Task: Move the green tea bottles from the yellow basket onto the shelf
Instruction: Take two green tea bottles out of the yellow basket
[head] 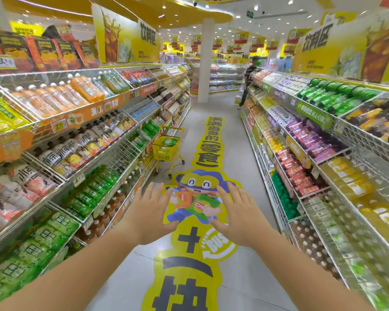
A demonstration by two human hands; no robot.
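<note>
A supermarket drinks aisle is shown, with a grey floor (234, 140) running toward twelve o'clock between two long runs of wire shelving. The left shelving (121, 153) is stocked with orange, white-labelled, green and brown bottles. The right shelving (301, 140) is filled with green, purple, red and yellow packs and bottles. A yellow floor sticker (208, 140) with a cartoon figure is laid along the middle of the aisle. A white pillar (206, 61) is seen at twelve o'clock. A person (248, 81) in a striped top is seen at one o'clock, far down the aisle beside the right shelving.

Both arms are stretched forward over the sticker. The left hand (147, 213) and the right hand (236, 213) are held open, with fingers straight and spread and their backs turned to the camera. Nothing is gripped by either.

The yellow basket (165, 152), mounted on a wheeled frame, is parked at eleven o'clock from the hands, well apart from them and just beside the left shelving. Green tea bottles (169, 142) are seen lying inside it; their number cannot be told.
</note>
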